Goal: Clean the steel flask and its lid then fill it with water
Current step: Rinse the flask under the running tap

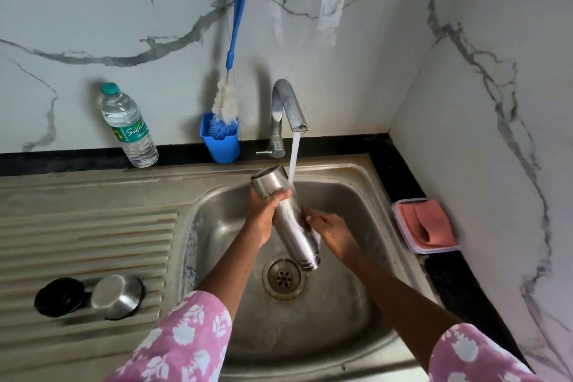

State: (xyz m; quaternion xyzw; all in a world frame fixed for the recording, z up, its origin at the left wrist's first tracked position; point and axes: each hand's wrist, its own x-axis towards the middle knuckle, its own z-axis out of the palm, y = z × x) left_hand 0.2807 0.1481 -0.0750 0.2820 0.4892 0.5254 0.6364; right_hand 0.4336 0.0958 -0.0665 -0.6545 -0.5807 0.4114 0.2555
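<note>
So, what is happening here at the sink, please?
A person is rinsing a steel flask under the running tap, over the sink. The left hand holds the flask near its base, mouth tilted down toward the drain. The right hand rubs its side. Two lid parts, one steel and one black, lie on the drainboard. The bottle brush stands in its blue holder.
</note>
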